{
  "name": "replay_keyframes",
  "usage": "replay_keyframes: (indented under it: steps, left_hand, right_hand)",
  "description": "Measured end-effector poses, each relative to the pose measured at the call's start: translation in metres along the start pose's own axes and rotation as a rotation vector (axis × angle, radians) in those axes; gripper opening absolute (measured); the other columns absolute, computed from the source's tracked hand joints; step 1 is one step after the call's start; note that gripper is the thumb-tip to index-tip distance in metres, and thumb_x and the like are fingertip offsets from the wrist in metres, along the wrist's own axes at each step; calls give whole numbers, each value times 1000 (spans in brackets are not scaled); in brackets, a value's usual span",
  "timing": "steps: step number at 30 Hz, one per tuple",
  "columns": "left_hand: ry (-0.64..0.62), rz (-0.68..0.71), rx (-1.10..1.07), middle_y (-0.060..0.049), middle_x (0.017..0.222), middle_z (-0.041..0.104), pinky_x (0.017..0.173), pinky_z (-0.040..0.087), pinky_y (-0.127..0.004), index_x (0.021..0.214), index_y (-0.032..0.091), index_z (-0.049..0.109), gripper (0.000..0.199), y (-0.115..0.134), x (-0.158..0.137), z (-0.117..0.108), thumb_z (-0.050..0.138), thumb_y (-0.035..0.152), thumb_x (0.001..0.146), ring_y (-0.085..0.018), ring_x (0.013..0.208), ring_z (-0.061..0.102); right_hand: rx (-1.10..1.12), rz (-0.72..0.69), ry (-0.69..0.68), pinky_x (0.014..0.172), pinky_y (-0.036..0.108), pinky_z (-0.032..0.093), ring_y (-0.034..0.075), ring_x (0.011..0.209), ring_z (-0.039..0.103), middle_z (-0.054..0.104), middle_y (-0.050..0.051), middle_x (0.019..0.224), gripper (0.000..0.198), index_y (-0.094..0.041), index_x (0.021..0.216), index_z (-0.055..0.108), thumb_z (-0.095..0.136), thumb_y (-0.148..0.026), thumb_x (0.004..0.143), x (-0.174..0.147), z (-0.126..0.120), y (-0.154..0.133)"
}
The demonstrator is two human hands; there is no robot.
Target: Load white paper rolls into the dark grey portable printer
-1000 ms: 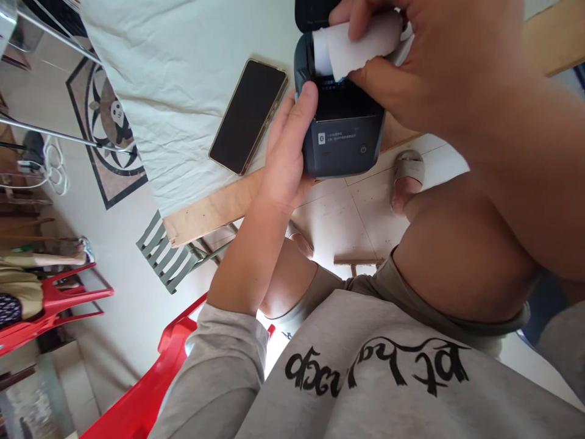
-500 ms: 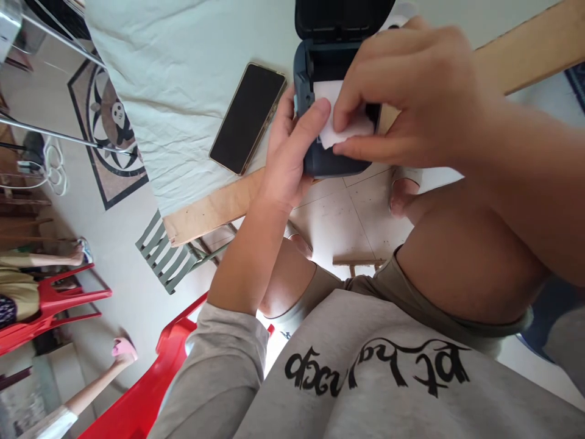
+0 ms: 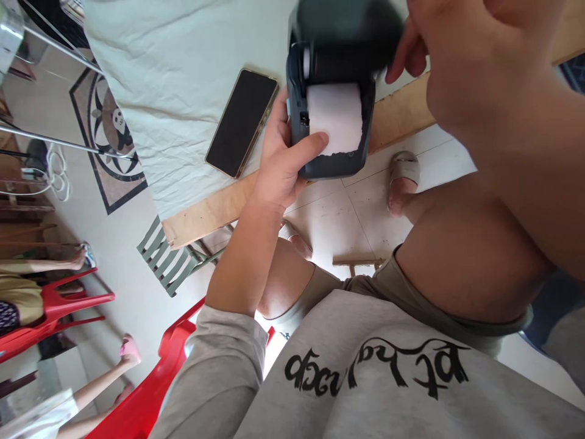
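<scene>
A dark portable thermal printer (image 3: 336, 167) is held over the table's edge, with a white paper roll (image 3: 338, 113) inside it. My left hand (image 3: 286, 155) wraps round the printer's left side, its thumb lying on the paper. The paper's ragged lower end reaches over the front of the case. Above the roll, the printer's lid (image 3: 345, 30) is raised and tilted, blurred by motion. My right hand (image 3: 466, 67) is at the lid's right edge, with curled fingers against it; some of its fingers are hidden. A black-screened phone (image 3: 242, 122) lies left of the printer.
A pale green cloth (image 3: 183, 79) covers the table, with a wooden edge board (image 3: 210, 204) along the near side. A green slatted folding stool (image 3: 164, 256) and red chairs (image 3: 150, 372) stand on the tiled floor. Other people's legs (image 3: 98, 384) show at the left.
My right hand has left the paper and moved up and right to the lid. The lid has tipped forward from its wide-open position. My left hand keeps its hold on the printer.
</scene>
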State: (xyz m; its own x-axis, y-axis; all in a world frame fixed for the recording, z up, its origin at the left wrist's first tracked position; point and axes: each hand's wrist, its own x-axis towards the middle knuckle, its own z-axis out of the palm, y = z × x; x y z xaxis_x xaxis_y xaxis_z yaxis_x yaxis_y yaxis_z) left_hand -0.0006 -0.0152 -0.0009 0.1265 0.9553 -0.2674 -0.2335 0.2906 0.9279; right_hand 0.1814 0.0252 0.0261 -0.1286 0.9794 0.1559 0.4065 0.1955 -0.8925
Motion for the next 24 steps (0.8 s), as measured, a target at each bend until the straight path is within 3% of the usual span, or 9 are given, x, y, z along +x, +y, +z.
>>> replay_keyframes:
  steps: [4,8,11,14,16,18,20,22,24]
  left_hand:
    - [-19,25,-64,5,108,71,97,57,-37,133,48,51,72,-1,-1,-1,77,27,69,-23,120,59]
    - [-47,86,-142,1,102,68,103,54,-42,114,35,61,46,1,0,2,77,28,71,-25,118,63]
    - [-43,107,-164,-1,95,68,94,57,-38,99,30,64,31,0,4,2,77,37,72,-23,105,67]
    - [-57,116,-166,0,92,67,77,58,-31,97,28,64,33,-3,7,-1,80,38,70,-17,87,66]
    - [-60,117,-164,0,91,66,71,57,-28,99,29,63,34,-4,9,-2,80,36,70,-15,82,64]
    - [-57,117,-157,-1,90,66,70,57,-29,101,30,63,34,-5,10,-3,78,34,71,-15,81,64]
    - [-51,121,-147,-1,89,66,70,57,-30,101,29,63,32,-4,10,-3,77,33,72,-15,80,64]
    - [-45,131,-138,-1,88,67,70,57,-29,98,28,63,30,-4,11,-3,76,33,72,-15,80,64]
    - [-49,139,-135,0,88,67,69,57,-28,98,28,63,30,-5,12,-3,76,33,72,-14,79,64]
  right_hand:
    - [-168,5,-148,60,-16,29,-15,111,48,38,-9,135,69,-22,138,40,39,-53,77,-4,0,-6]
    - [-225,-12,-286,61,-21,26,-24,82,30,40,-7,130,71,-29,144,27,41,-58,80,-9,4,-4]
    - [-230,-22,-299,65,-27,23,-25,88,28,34,-8,134,72,-31,144,24,41,-60,80,-10,9,-3]
    - [-226,-18,-301,70,-33,15,-25,95,27,33,-9,133,72,-31,143,25,43,-59,79,-7,11,-3]
    - [-221,-21,-308,73,-33,18,-25,99,27,35,-8,130,73,-30,143,26,44,-59,78,-5,11,-2]
    - [-218,-32,-316,85,-29,34,-24,101,28,38,-7,124,74,-30,143,26,44,-60,77,-3,11,1]
    - [-216,-51,-318,111,-12,48,-22,105,31,41,-6,117,74,-31,143,26,44,-60,78,-2,11,4]
    - [-214,-68,-320,129,11,45,-19,111,34,43,-5,114,72,-31,143,26,43,-59,79,-3,11,6]
    - [-215,-83,-323,135,22,41,-16,118,36,42,-5,119,71,-31,143,27,42,-60,79,-3,11,8]
